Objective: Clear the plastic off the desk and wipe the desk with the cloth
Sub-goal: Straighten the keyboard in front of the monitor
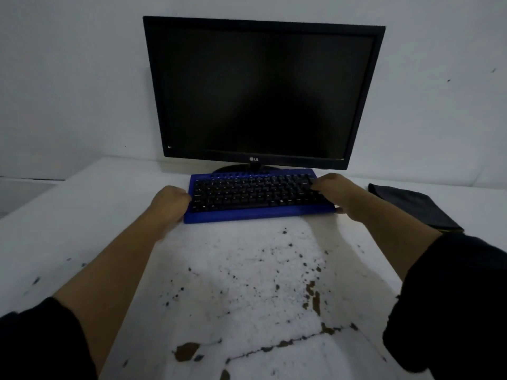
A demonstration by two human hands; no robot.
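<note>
Left hand: I read it as curled tight on the left end of the keyboard, knuckles up. The fingertips are tucked out of my sight behind the back of the hand.
Right hand: it clasps the keyboard's right end, fingers bent over the far-right keys and thumb on the near edge. The hand covers the corner keys.
Keyboard: blue frame with black keys, flat on the desk, just in front of the monitor. The key legends are too small and dim for me to read.
Cloth: dark and folded, lying on the desk to the right of the keyboard, apart from both hands. The right sleeve cuts off its near corner. A yellowish edge shows at that corner, and I cannot tell what it is.
Desk: a white top, speckled with dark flecks and brown chipped patches in the near middle. A ragged line runs across the near part. The left and right edges run out of frame.
Monitor: black with a dark screen, standing at the far side against the wall. The keyboard hides most of its base.
Left sleeve: black, pushed up the forearm, cut off by the near edge of the frame.
Lighting: dim, so I cannot resolve fine surface detail.
</note>
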